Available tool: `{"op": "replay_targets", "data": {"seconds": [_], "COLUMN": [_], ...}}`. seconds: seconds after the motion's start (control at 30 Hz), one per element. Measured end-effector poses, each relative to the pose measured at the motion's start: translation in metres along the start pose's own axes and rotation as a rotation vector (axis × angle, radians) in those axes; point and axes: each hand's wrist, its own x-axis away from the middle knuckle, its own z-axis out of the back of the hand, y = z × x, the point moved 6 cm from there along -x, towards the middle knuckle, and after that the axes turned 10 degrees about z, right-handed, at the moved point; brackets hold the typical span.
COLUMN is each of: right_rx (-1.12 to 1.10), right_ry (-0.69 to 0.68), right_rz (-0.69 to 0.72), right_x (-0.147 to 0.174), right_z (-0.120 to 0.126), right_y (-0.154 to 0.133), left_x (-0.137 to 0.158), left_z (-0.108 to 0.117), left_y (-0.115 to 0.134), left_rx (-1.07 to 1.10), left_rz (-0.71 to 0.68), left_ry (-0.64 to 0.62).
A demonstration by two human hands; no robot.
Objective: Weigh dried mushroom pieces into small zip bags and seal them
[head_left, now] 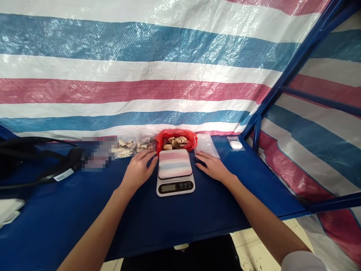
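Smooth blue tabletop (211,210): it spreads directly before you, carrying everything below.
White flat-sided object (9,209): it lies at your far left, cut off by the view's edge.
White rectangular digital scale (175,165): it sits flat between your hands, its long axis running away from you, its display end facing you. The square, glossy plate takes up the far part; stripes show across it.
Dark oval control panel (176,187): it runs crosswise along the scale's near end, grey readout leftward, three round buttons rightward.
Your left hand (138,169): palm down, fingers extended and loosely parted, pointing at the scale's left side; you cannot tell whether the thumb touches it.
Your right hand (213,167): well apart from the other, fingers likewise spread, tips just beside the scale's right side, overlapping a clear flat plastic bag (207,142).
Red crinkled plastic bag (192,140): just beyond the scale, mouth upward, holding pale and brown pieces (178,143).
Clear plastic bags of pale pieces (125,148): beyond your left hand.
Striped woven tarp (135,90): behind everything.
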Motion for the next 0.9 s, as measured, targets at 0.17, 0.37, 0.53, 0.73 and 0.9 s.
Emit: {"op": "replay_targets", "data": {"seconds": [0.17, 0.37, 0.53, 0.73, 0.9], "right_rx": [0.009, 0.004, 0.019, 0.030, 0.023], "right_ry": [-0.018, -0.026, -0.043, -0.026, -0.031], "right_rz": [0.030, 0.051, 0.044, 0.041, 0.039], "right_x": [0.003, 0.005, 0.006, 0.008, 0.008], "right_z": [-0.011, -0.012, -0.015, -0.017, -0.017], "right_y": [-0.001, -0.002, -0.002, -0.001, -0.002], "left_x": [0.022, 0.032, 0.032, 0.033, 0.032], "left_z": [-0.012, -0.026, -0.030, -0.031, -0.032], "left_y": [-0.024, -0.033, -0.034, -0.034, -0.035], "left_rx": [-0.092, -0.195, -0.224, -0.249, -0.270], "left_rz": [-0.027, -0.002, 0.033, 0.036, 0.046], "left_ry": [-0.116, -0.186, -0.207, -0.227, -0.247]}}
